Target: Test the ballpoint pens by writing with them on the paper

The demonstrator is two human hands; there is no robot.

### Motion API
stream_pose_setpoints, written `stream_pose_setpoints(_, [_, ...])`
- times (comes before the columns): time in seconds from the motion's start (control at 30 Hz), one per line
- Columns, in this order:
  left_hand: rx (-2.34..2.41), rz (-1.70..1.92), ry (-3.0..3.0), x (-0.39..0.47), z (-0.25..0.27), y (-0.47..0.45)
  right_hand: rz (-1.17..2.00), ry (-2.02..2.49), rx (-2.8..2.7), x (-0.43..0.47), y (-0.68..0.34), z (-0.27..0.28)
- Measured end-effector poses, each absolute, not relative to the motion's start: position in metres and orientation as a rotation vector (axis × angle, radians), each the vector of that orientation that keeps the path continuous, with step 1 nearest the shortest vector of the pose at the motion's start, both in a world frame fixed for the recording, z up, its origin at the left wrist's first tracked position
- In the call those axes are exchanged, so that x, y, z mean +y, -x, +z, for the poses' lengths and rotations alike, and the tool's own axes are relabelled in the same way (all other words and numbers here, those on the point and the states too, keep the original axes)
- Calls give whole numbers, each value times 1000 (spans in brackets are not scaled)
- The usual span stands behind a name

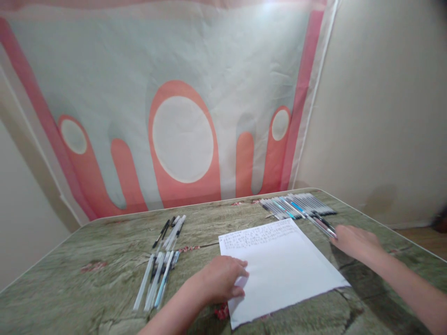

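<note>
Behind the green, wood-grain patterned table point(104, 260) hangs a pale cloth backdrop point(181, 93) printed with coral arches and cream ovals, with a plain beige wall point(384, 102) to its right. Farthest left on the table lie two loose clusters of pens point(162, 265), one nearer the backdrop and one nearer the person, mostly clear-barrelled with a few dark ones among them; they look set aside, well apart from the row on the other side. Next comes the left hand point(220, 281), palm down with the fingers loosely curled and together, its fingertips resting on the near left part of the sheet of paper point(282, 270), seemingly to keep the sheet from sliding; it grips nothing. That sheet is white, lies flat and slightly askew at the middle of the table, and carries several lines of small handwriting along its far edge, too fine to read, the rest being blank. Beyond its far right corner sits a tidy row of pens point(296, 207), side by side, some with blue parts. The right hand point(356, 242) reaches toward the near end of this row, fingers closed round a dark-tipped pen point(324, 225) just beside the paper's right edge.
</note>
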State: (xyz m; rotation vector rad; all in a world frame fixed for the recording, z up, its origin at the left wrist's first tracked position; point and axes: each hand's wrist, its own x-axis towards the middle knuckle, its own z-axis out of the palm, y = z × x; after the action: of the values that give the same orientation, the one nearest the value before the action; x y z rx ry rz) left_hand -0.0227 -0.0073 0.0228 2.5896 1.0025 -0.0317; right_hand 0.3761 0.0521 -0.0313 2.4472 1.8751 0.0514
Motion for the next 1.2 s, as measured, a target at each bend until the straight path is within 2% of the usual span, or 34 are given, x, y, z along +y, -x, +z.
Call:
stream_pose_setpoints(0.27, [1058,-43,-2567,-5,24,30,25,-2464,1860,53,-379,-35])
stream_pose_setpoints(0.47, [1077,-42,-2556,-8,24,30,117,-2405,1949,51,-369,-30])
stream_pose_setpoints(0.57, [1051,-42,-2546,-11,26,29,131,-2243,2230,55,-346,-26])
stream_pose_setpoints(0.7, [1051,-45,-2538,-13,29,27,255,-1769,2791,80,-301,-32])
stream_pose_setpoints(0.83, [1053,-60,-2537,-13,29,26,392,-1533,2975,119,-264,-48])
stream_pose_setpoints(1.2, [1156,-35,-2548,-9,25,32,455,-1687,2833,162,-246,-64])
